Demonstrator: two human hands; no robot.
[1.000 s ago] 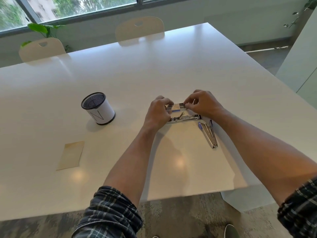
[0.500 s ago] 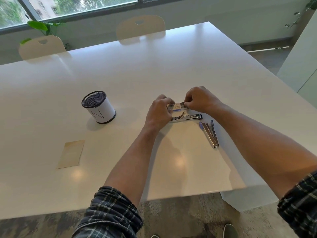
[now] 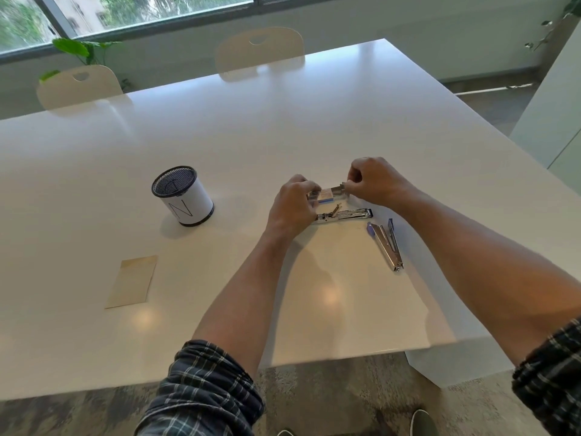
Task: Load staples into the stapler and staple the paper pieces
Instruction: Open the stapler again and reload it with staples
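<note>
My left hand (image 3: 294,206) grips a small staple box (image 3: 323,195) just above the white table (image 3: 283,127). My right hand (image 3: 374,180) pinches a grey strip of staples (image 3: 338,188) that sticks out of the box's right end. Right below the box lies an opened metal stapler (image 3: 344,214), flat on the table. A second metal stapler with blue tips (image 3: 386,243) lies to its right. A tan paper piece (image 3: 132,281) rests flat at the left, far from both hands.
A black mesh pen cup with a white label (image 3: 184,196) stands left of my hands. Two pale chairs (image 3: 259,53) are pushed in at the table's far side. The near table edge (image 3: 220,372) runs just under my forearms.
My right hand has drawn up and to the right, pulling the staple strip further out of the box. My left hand has stayed on the box.
</note>
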